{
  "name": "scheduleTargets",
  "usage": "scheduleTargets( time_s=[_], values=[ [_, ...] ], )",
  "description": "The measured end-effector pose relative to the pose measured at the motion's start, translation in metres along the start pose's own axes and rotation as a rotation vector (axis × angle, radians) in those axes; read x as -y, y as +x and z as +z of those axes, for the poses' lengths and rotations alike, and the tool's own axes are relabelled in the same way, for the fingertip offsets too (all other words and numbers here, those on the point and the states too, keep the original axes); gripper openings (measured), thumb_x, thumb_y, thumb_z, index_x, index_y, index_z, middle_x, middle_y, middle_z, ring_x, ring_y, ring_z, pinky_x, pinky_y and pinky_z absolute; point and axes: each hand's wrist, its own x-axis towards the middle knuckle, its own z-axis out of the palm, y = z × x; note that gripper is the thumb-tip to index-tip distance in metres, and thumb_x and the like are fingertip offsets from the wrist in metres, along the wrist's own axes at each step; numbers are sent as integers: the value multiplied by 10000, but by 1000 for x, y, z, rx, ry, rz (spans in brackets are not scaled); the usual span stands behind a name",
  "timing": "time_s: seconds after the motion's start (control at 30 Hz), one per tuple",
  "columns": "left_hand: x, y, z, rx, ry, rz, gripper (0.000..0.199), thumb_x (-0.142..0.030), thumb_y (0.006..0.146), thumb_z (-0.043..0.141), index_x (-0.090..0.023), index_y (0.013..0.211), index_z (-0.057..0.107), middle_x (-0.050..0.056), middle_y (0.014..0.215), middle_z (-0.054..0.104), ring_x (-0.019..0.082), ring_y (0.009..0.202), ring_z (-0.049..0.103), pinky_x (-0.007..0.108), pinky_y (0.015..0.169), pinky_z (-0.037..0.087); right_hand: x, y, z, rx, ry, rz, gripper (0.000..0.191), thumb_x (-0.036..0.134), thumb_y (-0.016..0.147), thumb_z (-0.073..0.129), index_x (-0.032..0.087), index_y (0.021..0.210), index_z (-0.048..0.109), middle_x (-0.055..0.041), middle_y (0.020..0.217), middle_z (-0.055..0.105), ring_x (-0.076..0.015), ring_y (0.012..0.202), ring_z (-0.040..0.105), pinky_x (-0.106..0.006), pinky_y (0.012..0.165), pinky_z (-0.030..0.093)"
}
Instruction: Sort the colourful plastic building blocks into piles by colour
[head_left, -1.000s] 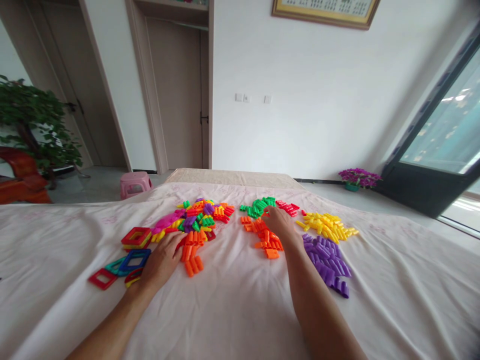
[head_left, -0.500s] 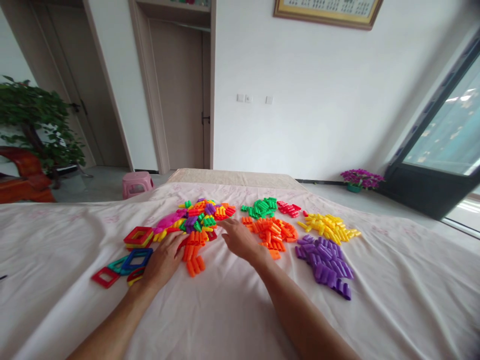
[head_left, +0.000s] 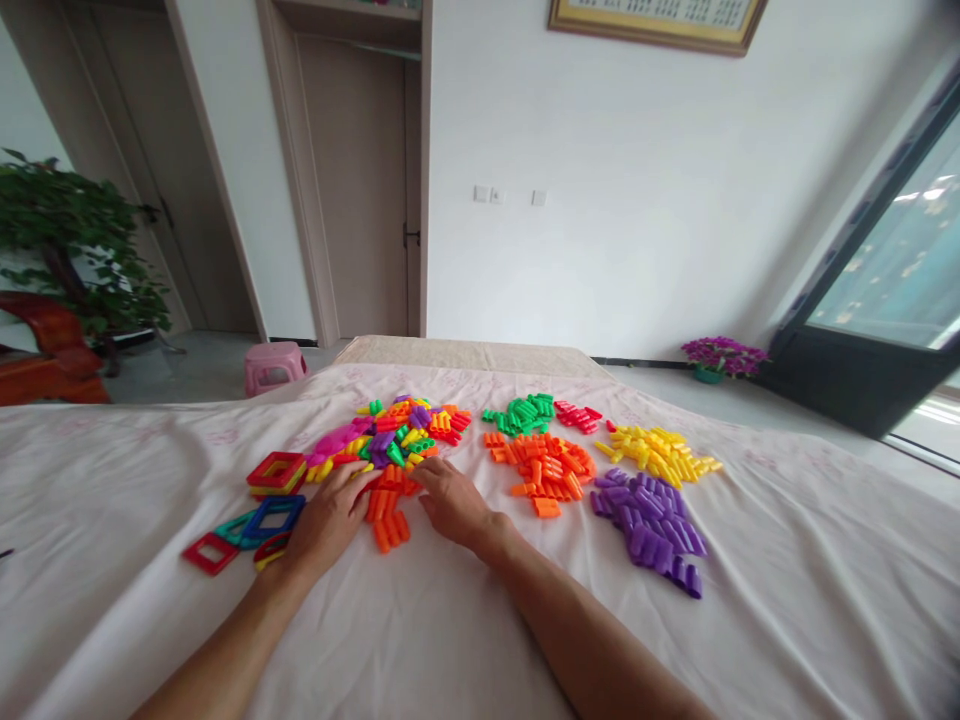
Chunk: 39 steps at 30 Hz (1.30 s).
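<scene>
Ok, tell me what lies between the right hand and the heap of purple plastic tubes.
The head view shows a heap of orange plastic tubes between the right hand and the purple heap, plus pale cloth beside the hand.

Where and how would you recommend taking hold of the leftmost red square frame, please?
Probably pinch the red frame by its near-left bar, coming from the left: it lies flat, with an open centre, and cloth borders that side.

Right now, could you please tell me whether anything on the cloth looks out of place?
Yes, slightly: a lone red piece lies by the left end of the yellow pile, apart from the red pile, so its colour stands out there.
</scene>
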Motion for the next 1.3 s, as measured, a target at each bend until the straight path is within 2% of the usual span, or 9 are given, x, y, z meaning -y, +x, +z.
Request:
scheduleTargets(
  time_s=[0.13, 0.27, 0.43, 0.57, 0.7, 0.8, 0.97, 1.1, 1.3],
  values=[
    [1, 0, 0, 13, -4, 8, 371, -182, 899, 465, -239, 1197, 678, 84, 1233, 636, 220, 1167, 597, 389, 1028, 488, 3, 1, -1, -26, -79, 68, 206, 211, 877, 616, 215, 1083, 618, -56, 1093, 645, -196, 1004, 600, -296, 873, 462],
    [0, 0, 0, 4, -11, 20, 371, -175, 899, 461, -245, 1184, 687, 81, 1222, 643, 219, 1165, 598, 392, 1023, 494, 5, 5, 3, -12, -143, 139, 202, 340, 899, 640, 203, 1044, 606, -65, 1041, 660, -208, 985, 596, -304, 854, 450],
    [-2, 1, -2, 9, -20, 31, 368, -192, 916, 445, -245, 1185, 691, 82, 1220, 646, 213, 1161, 596, 405, 1031, 491, 2, 7, 9, -14, -142, 168, 112, 240, 930, 559, 202, 1024, 604, -62, 1010, 665, -198, 962, 588, -302, 862, 434],
    [-1, 1, -2, 12, -31, 33, 370, -208, 926, 437, -254, 1190, 691, 81, 1221, 649, 213, 1165, 592, 409, 1032, 490, 5, 4, 10, -53, -127, 179, 271, 133, 887, 509, 206, 1136, 587, -70, 1043, 653, -207, 995, 566, -314, 888, 425],
    [-1, 1, -1, 7, -40, 40, 367, -223, 924, 440, -273, 1182, 697, 69, 1220, 655, 212, 1166, 595, 401, 1033, 492, 14, 2, 7, -54, -156, 188, 415, 285, 877, 606, 257, 1284, 531, -79, 1110, 625, -245, 1047, 525, -360, 885, 420],
    [-2, 1, -2, 8, -47, 36, 365, -209, 918, 437, -266, 1155, 709, 66, 1205, 662, 208, 1155, 601, 398, 1028, 494, 16, 3, 6, -37, -179, 183, 349, 367, 893, 614, 290, 1231, 576, -69, 1123, 606, -246, 1056, 508, -364, 870, 412],
    [-2, 2, -2, 7, -62, 35, 353, -205, 920, 432, -256, 1128, 713, 65, 1198, 668, 205, 1142, 606, 394, 1017, 498, 13, 1, 6, -48, -185, 187, 203, 272, 913, 551, 259, 1100, 628, -58, 1034, 613, -221, 984, 514, -340, 836, 399],
    [-1, 1, -1, -7, -59, 26, 335, -218, 928, 432, -242, 1123, 703, 71, 1189, 670, 207, 1141, 605, 397, 1017, 495, 15, -1, 6, -74, -180, 200, 252, 182, 846, 559, 230, 1085, 619, -62, 1014, 616, -222, 972, 519, -343, 839, 400],
    [-3, 2, -1, -13, -58, 20, 321, -211, 926, 431, -232, 1104, 697, 82, 1177, 669, 211, 1127, 612, 410, 1012, 497, 20, 0, 6, -40, -175, 195, 285, 302, 859, 589, 240, 1137, 587, -78, 1088, 588, -238, 999, 526, -351, 834, 428]
  ],
)
